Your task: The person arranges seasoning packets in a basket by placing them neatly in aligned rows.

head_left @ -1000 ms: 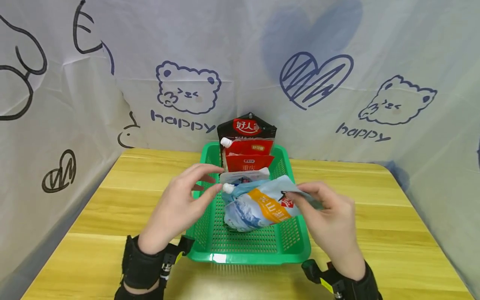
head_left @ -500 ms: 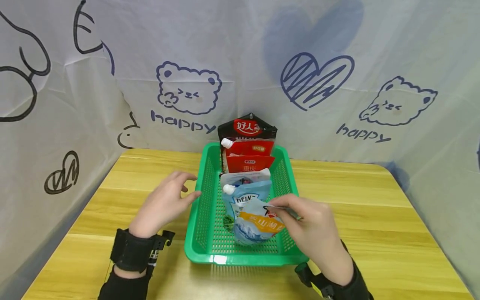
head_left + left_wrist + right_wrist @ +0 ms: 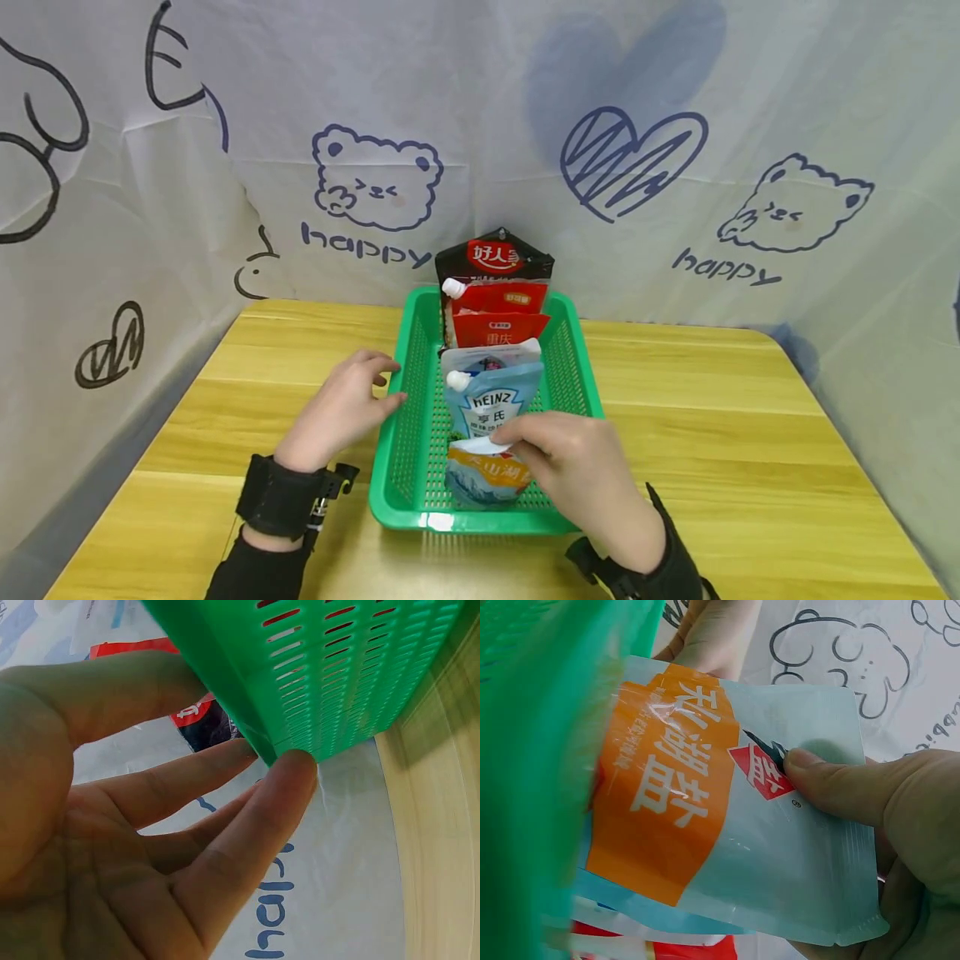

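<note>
My right hand [image 3: 581,475] pinches the top edge of a pale blue and orange salt bag [image 3: 727,817], its thumb pressed over the red emblem. The bag stands low in the front part of a green plastic basket [image 3: 420,521]. Directly behind it a light blue Heinz pouch [image 3: 498,392] with a white cap stands upright. My left hand [image 3: 341,408] is at the basket's left rim, fingers loosely bent and holding nothing. In the left wrist view its fingertips [image 3: 292,772] are at the rim; whether they all touch it I cannot tell.
Farther back in the basket stand a whitish pouch [image 3: 525,350], red packets [image 3: 517,325] and a black packet [image 3: 495,258], one behind another. The basket rests on a wooden table [image 3: 712,433]. A white cloth [image 3: 510,100] with drawings hangs behind the table.
The salt bag has gone from tilted in front of the Heinz pouch to upright, lower and nearer the basket's front. My right hand moved with it. My left hand drew back to the left rim.
</note>
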Tool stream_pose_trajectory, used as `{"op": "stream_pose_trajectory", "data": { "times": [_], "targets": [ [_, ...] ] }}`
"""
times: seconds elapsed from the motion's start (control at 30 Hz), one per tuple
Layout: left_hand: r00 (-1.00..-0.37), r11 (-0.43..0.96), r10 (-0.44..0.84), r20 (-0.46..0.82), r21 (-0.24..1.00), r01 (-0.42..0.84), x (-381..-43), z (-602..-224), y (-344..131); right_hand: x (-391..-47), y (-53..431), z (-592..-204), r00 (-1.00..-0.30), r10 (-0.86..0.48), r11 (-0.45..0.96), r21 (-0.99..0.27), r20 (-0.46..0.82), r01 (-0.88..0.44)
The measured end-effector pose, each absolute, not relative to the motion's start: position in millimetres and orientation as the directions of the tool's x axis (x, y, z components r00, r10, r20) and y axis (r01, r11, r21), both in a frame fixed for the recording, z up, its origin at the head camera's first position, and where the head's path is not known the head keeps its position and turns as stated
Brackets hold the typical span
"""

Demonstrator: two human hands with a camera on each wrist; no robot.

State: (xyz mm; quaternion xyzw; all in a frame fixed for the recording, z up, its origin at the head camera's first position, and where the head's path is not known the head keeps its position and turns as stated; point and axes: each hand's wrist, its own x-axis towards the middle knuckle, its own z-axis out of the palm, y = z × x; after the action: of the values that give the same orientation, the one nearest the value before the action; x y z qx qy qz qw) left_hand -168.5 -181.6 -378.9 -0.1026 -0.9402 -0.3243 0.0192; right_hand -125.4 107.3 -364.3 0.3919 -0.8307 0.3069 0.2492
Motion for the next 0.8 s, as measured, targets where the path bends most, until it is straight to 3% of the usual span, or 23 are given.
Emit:
{"op": "stream_pose_trajectory", "data": {
  "times": [0.3, 0.63, 0.8],
  "targets": [
    [-0.979, 0.767, 0.188, 0.08, 0.611, 0.197, -169.3, -378.2, -178.6, -123.9, 102.3, -367.8, -0.58, -0.513, 0.517, -0.311, 0.633, -0.797],
    [-0.978, 0.758, 0.194, 0.076, 0.622, 0.198, -170.9, -378.3, -177.3, -124.9, 104.8, -361.4, -0.664, -0.493, 0.517, -0.425, 0.562, -0.743],
    [-0.979, 0.758, 0.192, 0.073, 0.622, 0.195, -170.7, -377.6, -176.8, -123.9, 112.8, -353.5, -0.758, -0.455, 0.609, -0.458, 0.467, -0.648]
  ]
}}
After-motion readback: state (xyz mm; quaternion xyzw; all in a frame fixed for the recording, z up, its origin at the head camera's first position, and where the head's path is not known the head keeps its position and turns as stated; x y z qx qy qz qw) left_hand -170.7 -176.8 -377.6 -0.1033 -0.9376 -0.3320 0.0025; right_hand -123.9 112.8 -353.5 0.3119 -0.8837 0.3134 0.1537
